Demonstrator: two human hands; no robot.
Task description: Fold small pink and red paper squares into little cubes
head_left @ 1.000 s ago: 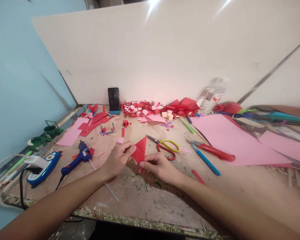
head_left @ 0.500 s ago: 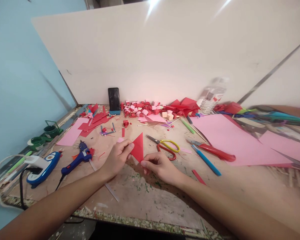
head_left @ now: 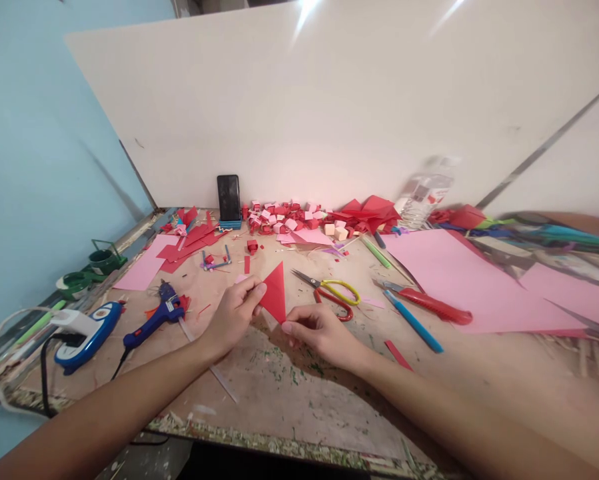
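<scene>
A small red paper triangle (head_left: 274,293) is held just above the table, between my two hands. My left hand (head_left: 239,308) pinches its left corner between thumb and fingers. At its lower right corner, the thumb and forefinger of my right hand (head_left: 313,330) are closed on the paper. Scissors (head_left: 335,293) with yellow and red handles lie behind my right hand, blades pointing left. A blue glue gun (head_left: 154,321) rests left of my left hand, and a pale glue stick or strip (head_left: 223,385) lies under that forearm.
Many red and pink folded paper cubes (head_left: 292,219) are piled at the back beside a phone (head_left: 228,197). Pink sheets (head_left: 459,280), a red cutter (head_left: 434,305) and a blue pen (head_left: 414,321) lie right. A clear bottle (head_left: 424,190) leans behind. A power strip (head_left: 86,338) sits left.
The red triangle's top tip has tilted slightly left. Both hands keep their hold at nearly the same place, and the view has shifted very slightly.
</scene>
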